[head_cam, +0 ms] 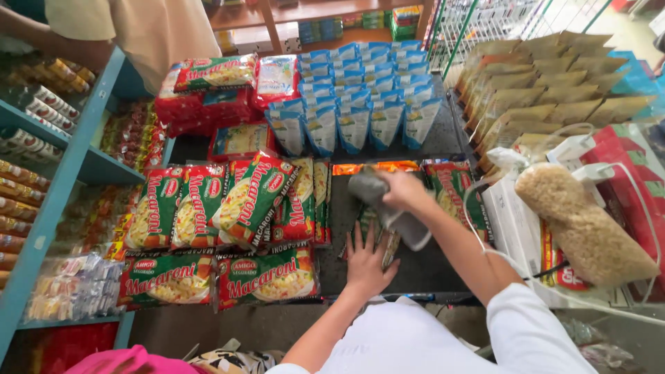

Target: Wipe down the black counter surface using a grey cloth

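Note:
My left hand (366, 262) lies flat with spread fingers on a packet on the dark shelf surface (422, 266), holding nothing. My right hand (404, 190) grips a grey cloth (395, 215) that hangs down over the same spot, just above the left hand. To the left lie several red-and-green pasta packets (249, 201), some overlapping, with two more (267, 278) at the front edge. Another such packet (454, 187) lies right of my right hand.
Rows of blue-and-white pouches (353, 97) stand behind, tan paper pouches (547, 83) at the right. A clear bag of pale pasta (585, 228) rests on red and white boxes. Blue shelving (69, 166) with small goods is at left. Another person (138, 28) stands at the back left.

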